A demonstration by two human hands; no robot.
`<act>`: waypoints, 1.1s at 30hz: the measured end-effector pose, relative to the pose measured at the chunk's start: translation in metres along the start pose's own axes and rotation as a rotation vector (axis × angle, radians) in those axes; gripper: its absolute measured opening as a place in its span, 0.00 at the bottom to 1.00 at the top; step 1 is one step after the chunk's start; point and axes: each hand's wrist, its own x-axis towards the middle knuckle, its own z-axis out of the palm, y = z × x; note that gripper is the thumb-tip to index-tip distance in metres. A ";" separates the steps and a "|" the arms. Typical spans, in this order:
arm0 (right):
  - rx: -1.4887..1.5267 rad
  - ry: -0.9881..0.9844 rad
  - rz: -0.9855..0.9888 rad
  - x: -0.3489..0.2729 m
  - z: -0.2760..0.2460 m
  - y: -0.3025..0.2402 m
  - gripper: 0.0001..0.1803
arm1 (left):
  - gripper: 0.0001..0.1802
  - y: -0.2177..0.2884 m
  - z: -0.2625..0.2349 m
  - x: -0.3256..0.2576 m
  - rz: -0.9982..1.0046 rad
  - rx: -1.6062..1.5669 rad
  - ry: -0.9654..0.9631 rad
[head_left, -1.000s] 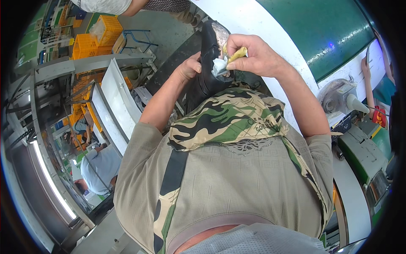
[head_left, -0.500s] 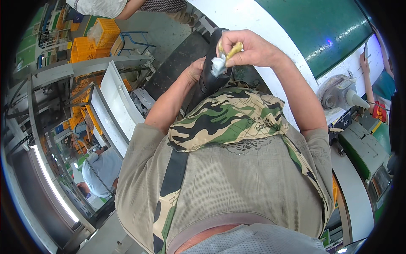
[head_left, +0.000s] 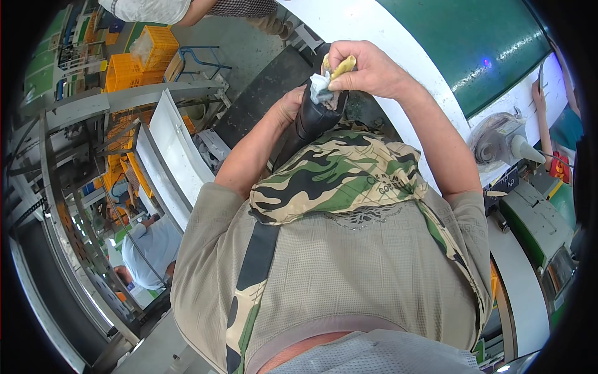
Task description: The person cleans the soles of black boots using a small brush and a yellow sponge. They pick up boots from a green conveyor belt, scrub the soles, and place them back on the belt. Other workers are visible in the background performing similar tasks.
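the left hand (head_left: 291,103) clasps a black boot (head_left: 314,119) from the left; its length slants from camouflage apron (head_left: 336,169) toward the right hand (head_left: 369,70), fingers pinching whitish cloth (head_left: 319,86).

Dark block letters (head_left: 393,181) in two slanting lines on green, black and tan camouflage fabric apron (head_left: 330,176), right of its middle. White characters (head_left: 511,182) on small black box (head_left: 503,178) at far right, too small to read reliably.
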 end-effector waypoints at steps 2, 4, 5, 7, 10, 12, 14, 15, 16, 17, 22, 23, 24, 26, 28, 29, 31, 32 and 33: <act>-0.100 0.123 -0.007 0.000 0.005 -0.002 0.12 | 0.41 0.006 0.005 -0.006 0.028 0.049 -0.001; -0.178 0.227 0.015 -0.003 0.009 -0.003 0.11 | 0.45 0.011 0.003 -0.009 0.012 0.068 -0.021; -0.205 0.266 0.039 -0.005 0.011 -0.003 0.11 | 0.46 0.013 0.003 -0.010 0.008 0.089 -0.008; -0.242 0.331 0.067 -0.008 0.016 -0.006 0.11 | 0.47 0.014 0.000 -0.012 0.003 0.117 0.014; -0.220 0.358 0.062 -0.013 0.022 -0.013 0.11 | 0.48 0.016 -0.003 -0.012 0.007 0.127 0.011; -0.129 0.296 0.046 -0.020 0.021 -0.012 0.11 | 0.48 0.016 -0.003 -0.013 0.014 0.113 -0.026; 0.017 0.180 0.020 -0.025 0.016 -0.011 0.10 | 0.48 0.014 -0.004 -0.011 0.005 0.098 -0.019; 0.090 0.124 0.007 -0.027 0.013 -0.010 0.10 | 0.49 0.013 -0.005 -0.010 -0.001 0.091 -0.017; 0.072 0.086 -0.003 -0.028 0.010 -0.010 0.12 | 0.49 0.013 -0.005 -0.010 0.000 0.102 -0.001; 0.054 0.048 -0.011 -0.028 0.006 -0.010 0.13 | 0.49 0.012 -0.004 -0.010 0.002 0.113 0.014; 0.031 -0.063 -0.030 -0.026 -0.015 -0.006 0.15 | 0.44 0.012 -0.002 -0.008 -0.022 0.109 0.067; 0.017 -0.044 -0.030 -0.026 -0.016 -0.005 0.16 | 0.42 0.012 0.000 -0.008 -0.022 0.079 0.043; 0.003 -0.026 -0.029 -0.026 -0.017 -0.006 0.16 | 0.42 0.012 0.000 -0.008 -0.023 0.076 0.045; 0.035 -0.057 -0.028 -0.027 -0.014 -0.005 0.15 | 0.42 0.013 0.003 -0.008 -0.025 0.072 0.047; -0.017 -0.027 -0.005 -0.028 -0.012 -0.001 0.15 | 0.42 0.015 0.008 -0.011 -0.023 0.096 0.062; -0.087 0.011 0.016 -0.028 -0.014 0.000 0.15 | 0.42 0.017 0.010 -0.013 -0.016 0.106 0.070; -0.215 0.116 0.037 -0.029 -0.019 0.002 0.12 | 0.41 0.016 0.009 -0.016 -0.003 0.134 0.099; -0.126 0.197 0.037 -0.028 -0.022 0.005 0.11 | 0.41 0.017 0.007 -0.017 0.005 0.150 0.112; -0.037 0.275 0.037 -0.028 -0.024 0.009 0.10 | 0.45 0.018 0.004 -0.018 0.025 0.159 0.102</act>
